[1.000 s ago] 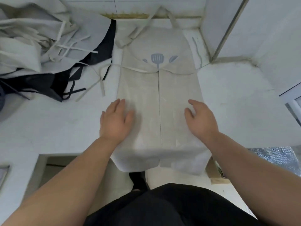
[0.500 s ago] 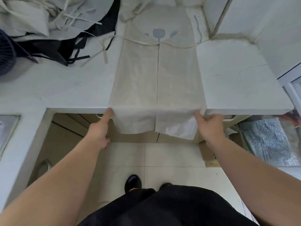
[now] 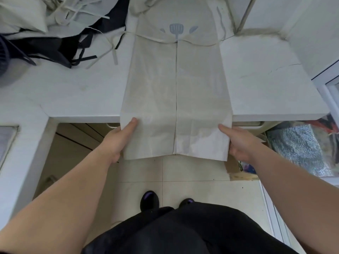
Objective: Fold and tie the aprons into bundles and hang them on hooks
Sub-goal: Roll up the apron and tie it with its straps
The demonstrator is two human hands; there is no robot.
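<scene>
Upper left, the pile (image 3: 55, 24) crowds that side; its loose ties could snag. The left hand (image 3: 117, 138) pinches, thumb on top, one lower corner of the apron (image 3: 176, 79), which lies centre-frame and overhangs the surface (image 3: 266, 85) edge; the right hand (image 3: 238, 142) pinches the other. Uneven lifting may spring the folded flaps. Working room lies right.

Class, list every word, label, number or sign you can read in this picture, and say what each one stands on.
None: no words or numbers can be read anywhere.
The apron bears only a print of a spatula between two small shapes, with no lettering.
</scene>
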